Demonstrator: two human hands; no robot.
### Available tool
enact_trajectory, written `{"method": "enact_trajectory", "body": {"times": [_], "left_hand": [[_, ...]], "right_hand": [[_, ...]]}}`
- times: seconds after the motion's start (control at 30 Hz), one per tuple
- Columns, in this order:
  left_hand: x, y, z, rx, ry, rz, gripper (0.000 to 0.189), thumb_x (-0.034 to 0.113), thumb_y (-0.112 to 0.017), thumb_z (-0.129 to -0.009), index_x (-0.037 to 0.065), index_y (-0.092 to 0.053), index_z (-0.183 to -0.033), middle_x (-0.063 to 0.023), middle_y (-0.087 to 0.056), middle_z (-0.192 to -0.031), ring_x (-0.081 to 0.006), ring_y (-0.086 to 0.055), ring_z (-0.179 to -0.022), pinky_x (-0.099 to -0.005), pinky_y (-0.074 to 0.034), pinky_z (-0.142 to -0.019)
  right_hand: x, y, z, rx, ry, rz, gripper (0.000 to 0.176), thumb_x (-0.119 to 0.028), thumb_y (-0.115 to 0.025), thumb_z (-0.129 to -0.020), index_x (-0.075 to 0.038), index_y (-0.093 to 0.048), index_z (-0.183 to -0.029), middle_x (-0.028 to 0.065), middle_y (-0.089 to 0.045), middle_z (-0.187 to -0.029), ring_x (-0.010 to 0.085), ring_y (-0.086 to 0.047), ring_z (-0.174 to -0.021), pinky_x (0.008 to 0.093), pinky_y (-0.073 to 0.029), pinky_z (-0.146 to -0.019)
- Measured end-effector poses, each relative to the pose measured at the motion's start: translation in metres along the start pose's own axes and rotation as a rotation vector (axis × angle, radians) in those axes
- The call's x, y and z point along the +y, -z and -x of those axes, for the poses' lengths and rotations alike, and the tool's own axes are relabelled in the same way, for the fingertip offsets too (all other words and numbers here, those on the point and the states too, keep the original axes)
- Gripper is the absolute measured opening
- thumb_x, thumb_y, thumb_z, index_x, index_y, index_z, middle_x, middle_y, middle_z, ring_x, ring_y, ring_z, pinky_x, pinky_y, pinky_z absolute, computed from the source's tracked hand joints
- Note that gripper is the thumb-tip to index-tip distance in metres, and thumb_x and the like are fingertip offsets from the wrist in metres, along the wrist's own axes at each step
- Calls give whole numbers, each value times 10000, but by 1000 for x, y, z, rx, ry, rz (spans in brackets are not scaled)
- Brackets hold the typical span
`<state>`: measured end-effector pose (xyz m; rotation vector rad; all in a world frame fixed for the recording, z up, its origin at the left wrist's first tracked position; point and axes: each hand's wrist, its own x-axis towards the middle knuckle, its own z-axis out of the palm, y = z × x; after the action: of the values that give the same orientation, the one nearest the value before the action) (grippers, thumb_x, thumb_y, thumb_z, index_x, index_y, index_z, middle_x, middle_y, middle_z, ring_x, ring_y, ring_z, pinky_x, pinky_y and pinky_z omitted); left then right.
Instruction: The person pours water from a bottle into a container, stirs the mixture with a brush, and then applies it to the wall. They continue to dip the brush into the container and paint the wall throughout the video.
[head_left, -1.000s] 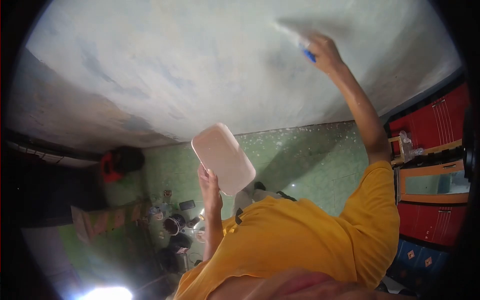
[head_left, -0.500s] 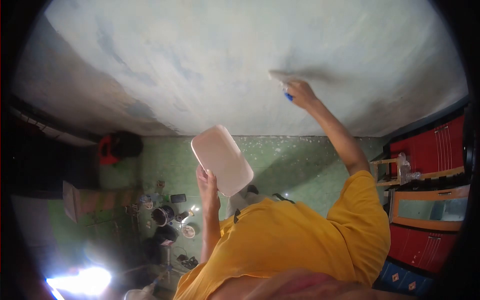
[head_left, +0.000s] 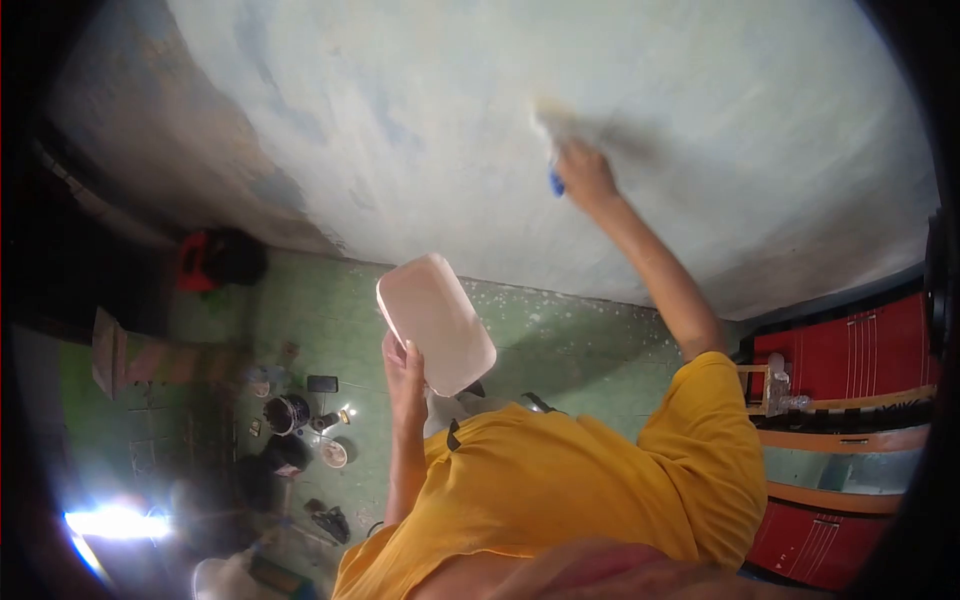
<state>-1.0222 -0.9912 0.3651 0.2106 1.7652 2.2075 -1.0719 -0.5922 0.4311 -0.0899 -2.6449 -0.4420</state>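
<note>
My right hand point(head_left: 585, 175) is closed around the blue handle of a paintbrush point(head_left: 543, 128), its pale head blurred against the wall. Patchy white and grey-blue colour covers that wall point(head_left: 450, 170), and a shadow falls right of the brush. Lower down, my left hand point(head_left: 405, 375) grips the left edge of a shallow, pale rectangular plastic tray point(head_left: 440, 320), thumb over its rim. The tray is tilted in front of my body, apart from the wall, and its pale inner surface faces up.
White spots dot the green tiled floor point(head_left: 560, 345) along the wall. To the left stand a dark bucket point(head_left: 287, 412), a small round tub point(head_left: 334, 453) and a bright lamp point(head_left: 118, 522). A red cabinet point(head_left: 850, 355) is at the right, with a red-and-black object point(head_left: 205, 260) far left.
My right hand has shifted slightly left and up with the paintbrush, whose head now points more upward. The camera view has turned a little; my left hand still holds the tray.
</note>
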Motion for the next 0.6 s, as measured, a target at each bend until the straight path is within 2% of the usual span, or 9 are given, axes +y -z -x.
{"method": "enact_trajectory", "body": {"times": [0.07, 0.17, 0.2, 0.27, 0.3, 0.37, 0.4, 0.53, 0.6], "left_hand": [[-1, 6, 3, -1, 45, -24, 647, 422, -557, -928, -31, -336, -1333, -80, -520, -1123, -104, -505, -947, -220, -436, -705], [-1, 11, 4, 4, 56, -49, 631, 420, -553, -927, -26, -347, -1324, -52, -520, -1058, -73, -491, -860, -188, -400, -597], [-1, 10, 2, 9, 51, -51, 627, 420, -552, -926, -25, -352, -1320, -43, -518, -1038, -64, -484, -835, -180, -385, -567], [2, 9, 1, 34, 37, -78, 631, 432, -560, -920, -22, -362, -1310, -43, -522, -1038, -65, -485, -844, -182, -391, -575], [7, 8, 5, 47, 29, -91, 633, 438, -564, -916, -21, -367, -1305, -43, -524, -1038, -65, -485, -848, -184, -394, -580], [10, 5, 5, 43, 16, -69, 644, 451, -568, -912, -21, -368, -1302, -46, -526, -1049, -67, -491, -861, -183, -397, -586], [13, 2, 2, 43, 8, -57, 650, 458, -570, -911, -21, -368, -1301, -48, -528, -1054, -68, -494, -868, -183, -399, -589], [23, -1, 2, 7, 27, -29, 665, 455, -573, -911, -26, -354, -1314, -60, -528, -1081, -76, -504, -895, -189, -410, -610], [21, 3, 1, -28, 23, -35, 676, 456, -577, -909, -28, -349, -1322, -61, -529, -1079, -76, -506, -888, -191, -410, -606]], "right_hand": [[-24, -48, 22, 51, 84, -82, 211, -42, -574, -759, 0, -625, -959, 145, -632, -994, 259, -621, -948, 370, -545, -759], [-15, -58, 30, -234, 65, -200, 297, -38, -570, -759, -34, -620, -1052, 124, -638, -1006, 256, -620, -974, 383, -543, -760], [-3, -50, 26, -66, 109, -191, 364, -40, -567, -764, -77, -604, -1125, 117, -642, -1020, 261, -617, -986, 384, -539, -770], [23, 12, -5, -202, -133, -216, 540, -54, -575, -772, -207, -541, -1289, 108, -651, -1055, 281, -615, -982, 400, -526, -800], [35, 58, -19, 30, -155, -303, 526, -67, -574, -790, -221, -543, -1291, 107, -654, -1065, 286, -620, -970, 421, -514, -816], [61, 107, -37, 171, -123, -141, 473, -81, -577, -820, -230, -567, -1268, 98, -657, -1050, 295, -621, -948, 411, -509, -823], [62, 134, -48, 504, -42, -115, 141, -163, -662, -770, -65, -642, -869, 149, -605, -807, 343, -598, -757, 438, -490, -666], [58, 161, -51, 620, -42, -20, 354, -70, -634, -744, -27, -612, -1095, 164, -622, -1052, 343, -597, -939, 402, -501, -804], [40, 106, -28, 340, -152, 80, 433, -38, -566, -777, -15, -567, -1210, 145, -586, -1209, 308, -578, -1074, 383, -494, -897]]}}
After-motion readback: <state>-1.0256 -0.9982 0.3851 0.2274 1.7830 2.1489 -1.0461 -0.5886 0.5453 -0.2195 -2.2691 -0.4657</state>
